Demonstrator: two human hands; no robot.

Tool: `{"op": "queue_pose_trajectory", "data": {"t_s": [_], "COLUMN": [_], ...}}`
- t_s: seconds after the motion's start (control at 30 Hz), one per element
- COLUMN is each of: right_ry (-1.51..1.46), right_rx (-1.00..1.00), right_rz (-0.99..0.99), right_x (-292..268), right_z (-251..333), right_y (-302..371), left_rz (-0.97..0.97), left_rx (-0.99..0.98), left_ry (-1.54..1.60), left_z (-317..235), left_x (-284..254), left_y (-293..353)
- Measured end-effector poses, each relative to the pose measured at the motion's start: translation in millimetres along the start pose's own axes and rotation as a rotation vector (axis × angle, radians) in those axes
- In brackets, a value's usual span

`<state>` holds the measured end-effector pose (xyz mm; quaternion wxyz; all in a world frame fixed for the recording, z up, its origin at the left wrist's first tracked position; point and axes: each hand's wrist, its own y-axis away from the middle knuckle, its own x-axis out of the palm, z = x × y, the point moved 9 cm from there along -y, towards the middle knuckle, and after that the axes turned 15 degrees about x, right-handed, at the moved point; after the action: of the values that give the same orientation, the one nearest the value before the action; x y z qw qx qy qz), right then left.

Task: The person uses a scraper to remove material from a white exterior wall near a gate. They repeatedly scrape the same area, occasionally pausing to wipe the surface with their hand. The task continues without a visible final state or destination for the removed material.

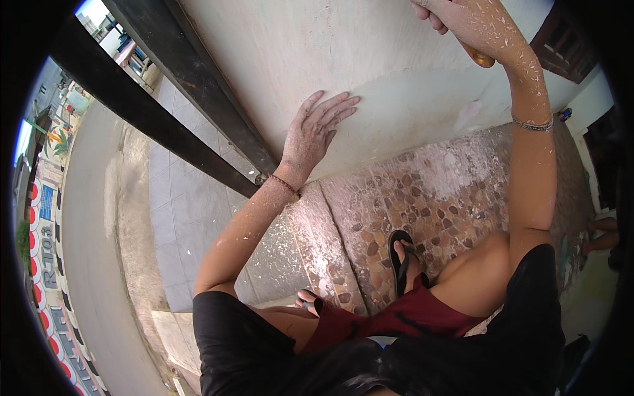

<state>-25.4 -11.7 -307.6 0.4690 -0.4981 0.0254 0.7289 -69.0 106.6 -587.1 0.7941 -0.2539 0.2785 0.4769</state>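
My left hand [318, 127] lies against the pale, scuffed wall [389, 39], fingers stretched out and dusted with white powder. Raised at the upper right, my right hand [470, 25] is closed around a tool with a rounded wooden handle [480, 57]. Only the handle's butt end shows below the palm; the tool's working end is hidden or beyond the picture's edge. White flakes are scattered over my right hand and forearm. A beaded bracelet [284, 183] circles my left wrist, a chain bracelet [532, 124] the right.
Dark metal posts [218, 79] stand left of the wall. White dust and flakes cover the pebbled floor [422, 204], which meets grey tiles [175, 218] along a raised edge. A road [92, 251] runs at far left. Another person's legs [602, 234] show at far right.
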Motion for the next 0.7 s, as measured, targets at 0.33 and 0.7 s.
{"op": "queue_pose_trajectory", "data": {"t_s": [0.33,0.7], "right_ry": [-0.135,-0.189], "right_rx": [-0.016,0.013], "right_rz": [-0.011,0.036], "right_x": [12,20], "right_z": [-26,-28], "right_y": [-8,-14], "left_rz": [-0.083,-0.026], "left_rx": [-0.089,0.330], "left_ry": [0.056,0.356], "left_z": [5,-53], "left_x": [-4,26], "left_y": [-22,-5]}}
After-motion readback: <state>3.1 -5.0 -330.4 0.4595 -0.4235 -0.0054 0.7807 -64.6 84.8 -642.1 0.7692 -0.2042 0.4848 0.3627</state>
